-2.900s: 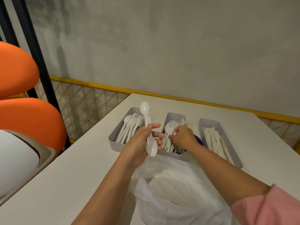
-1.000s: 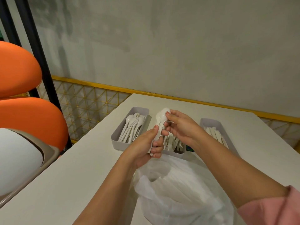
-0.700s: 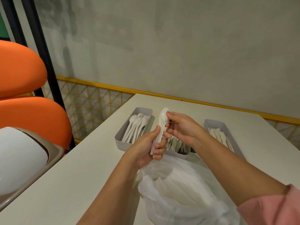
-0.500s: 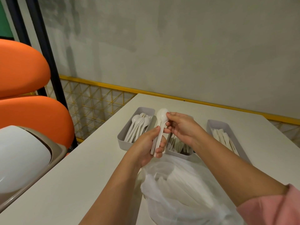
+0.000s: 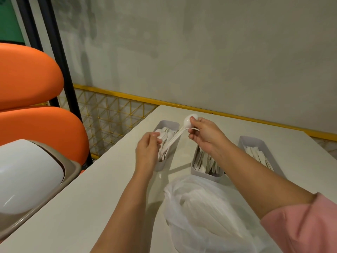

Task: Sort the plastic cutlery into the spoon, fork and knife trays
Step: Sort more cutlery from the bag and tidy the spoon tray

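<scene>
Three grey trays stand in a row on the white table (image 5: pixel 91 207). The spoon tray (image 5: pixel 168 123) is on the left, the fork tray (image 5: pixel 205 174) in the middle and the knife tray (image 5: pixel 252 141) on the right. My right hand (image 5: pixel 206 137) pinches a white plastic spoon (image 5: pixel 188 120) by its bowl, and the handle slants down-left over the spoon tray. My left hand (image 5: pixel 147 152) hovers over the spoon tray with fingers curled round a second spoon (image 5: pixel 160 136). My right wrist hides the far part of the fork tray.
A crumpled white plastic bag (image 5: pixel 200 212) lies on the table near me, in front of the trays. Orange seat shells (image 5: pixel 36 128) and a white-lidded bin (image 5: pixel 23 179) stand beyond the table's left edge. Behind the table is a yellow mesh rail (image 5: pixel 113 110).
My right hand has pulled one spoon free from my left hand and lifted it up and to the right. My left hand has moved left over the spoon tray. The view shifted left.
</scene>
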Tool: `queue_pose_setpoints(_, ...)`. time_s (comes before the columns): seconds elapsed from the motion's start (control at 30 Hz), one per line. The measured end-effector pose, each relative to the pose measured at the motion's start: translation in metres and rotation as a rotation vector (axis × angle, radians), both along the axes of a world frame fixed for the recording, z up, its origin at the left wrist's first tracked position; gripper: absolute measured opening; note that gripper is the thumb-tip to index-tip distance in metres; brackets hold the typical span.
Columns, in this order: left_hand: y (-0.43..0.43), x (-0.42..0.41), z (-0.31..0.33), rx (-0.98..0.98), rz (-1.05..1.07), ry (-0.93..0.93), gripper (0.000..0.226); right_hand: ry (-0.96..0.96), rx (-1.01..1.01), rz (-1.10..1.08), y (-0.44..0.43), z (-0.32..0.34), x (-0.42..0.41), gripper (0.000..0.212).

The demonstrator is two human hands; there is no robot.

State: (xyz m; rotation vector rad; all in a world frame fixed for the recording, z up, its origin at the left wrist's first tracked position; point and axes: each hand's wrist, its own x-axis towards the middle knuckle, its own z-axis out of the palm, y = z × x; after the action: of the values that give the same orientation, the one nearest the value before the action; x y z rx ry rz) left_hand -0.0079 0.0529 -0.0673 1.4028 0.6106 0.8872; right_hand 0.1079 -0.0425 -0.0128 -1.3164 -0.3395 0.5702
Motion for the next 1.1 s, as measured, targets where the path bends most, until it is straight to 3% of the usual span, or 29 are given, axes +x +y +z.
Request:
queue_pose_setpoints(0.1,0.015,-0.005,-0.009,0.202,0.22,0.063,0.021,-0.009,-0.027,-0.047,0.014,-0.004,0.005,0.019)
queue_pose_setpoints(0.2,0.022,-0.005,-0.016,0.377,0.276,0.247,0.041,-0.041,-0.093,-0.052,0.031,-0.01,0.008,0.025)
queue_pose_setpoints(0.37,0.028,-0.005,-0.023,0.325,0.164,0.414,0.058,-0.112,-0.231,0.024,0.057,-0.021,0.007,0.03)
queue_pose_setpoints(0.77,0.032,-0.004,-0.025,0.239,0.162,0.385,0.058,-0.282,-0.449,0.064,0.09,-0.037,0.003,0.042)
queue_pose_setpoints(1.1,0.031,-0.005,-0.023,0.225,0.172,0.369,0.054,-0.361,-0.493,0.096,0.066,-0.026,-0.002,0.035)
